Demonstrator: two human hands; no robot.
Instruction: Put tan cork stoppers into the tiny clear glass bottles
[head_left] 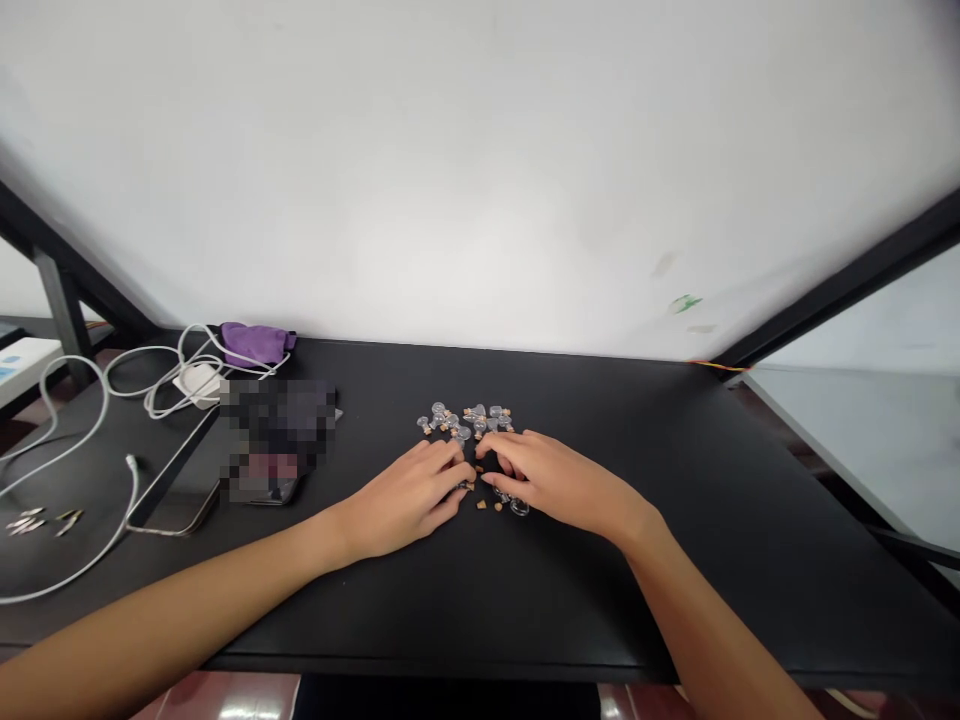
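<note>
Several tiny clear glass bottles with cork stoppers (480, 425) lie in a loose cluster on the black table. My left hand (420, 490) rests just in front of the cluster, fingers curled, with a glassy glint and a bit of cork (470, 486) between thumb and forefinger. Opposite it, my right hand (551, 480) arches over more small bottles, thumb and forefinger apart; its palm hides part of them. A clear bottle (519, 507) shows below that hand. Loose corks (481, 505) lie between the two hands.
To the left are a white cable (97, 400), a white charger (198, 384), a purple cloth pouch (256, 343), a dark phone (180, 490) and a blurred-out item (277, 420). Small metallic pieces (27, 521) lie far left. A white wall (450, 180) stands behind the table.
</note>
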